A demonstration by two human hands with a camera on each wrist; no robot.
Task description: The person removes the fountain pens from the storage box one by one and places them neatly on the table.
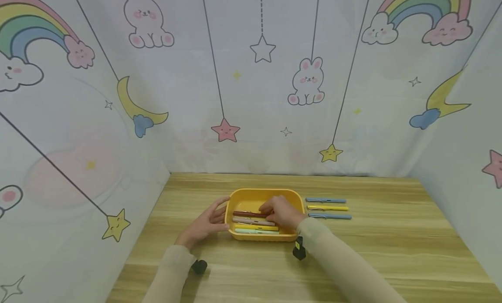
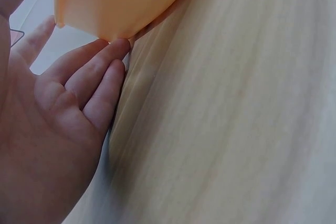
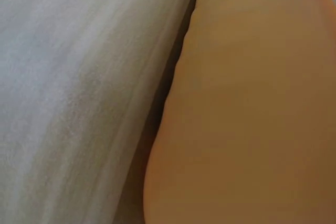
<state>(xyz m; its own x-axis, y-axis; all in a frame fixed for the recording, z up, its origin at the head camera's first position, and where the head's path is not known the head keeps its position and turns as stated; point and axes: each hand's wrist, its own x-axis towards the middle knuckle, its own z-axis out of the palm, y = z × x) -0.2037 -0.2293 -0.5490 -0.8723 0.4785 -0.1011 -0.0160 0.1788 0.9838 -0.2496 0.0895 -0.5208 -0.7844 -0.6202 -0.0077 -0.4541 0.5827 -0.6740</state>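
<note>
Sleeves (image 1: 347, 261) crossed the near part of the table (image 1: 400, 233), one from the left, one from the right. Beyond them sat the box (image 1: 261, 238), yellow, with four pens in its near half, side by side: mint pen (image 1: 256, 232) nearest, then yellow pen (image 1: 256, 227), pink pen (image 1: 254, 222) and red pen (image 1: 251, 214) farthest. Left hand (image 1: 205, 225) had its fingers spread at the box's left end, touching the outer wall. Right hand (image 1: 284, 212) reached in over the right rim, fingers bent at the red pen's right end; whether they pinched it could not be told, and the right wrist view gave only wall and table. Outside, right of the box, lay blue pen (image 1: 326, 200), second yellow pen (image 1: 327, 207) and second blue pen (image 1: 330, 216), far to near, roughly parallel. Judged the step as handling the red pen within the box. Good practice there: a light pinch of thumb and fingertip, barrel held level so the left end did not swing onto the pink pen. Right wrist needed height over the rim, since a brush could nudge the box. Left palm seemed best as a gentle stop, without squeezing the wall.
</note>
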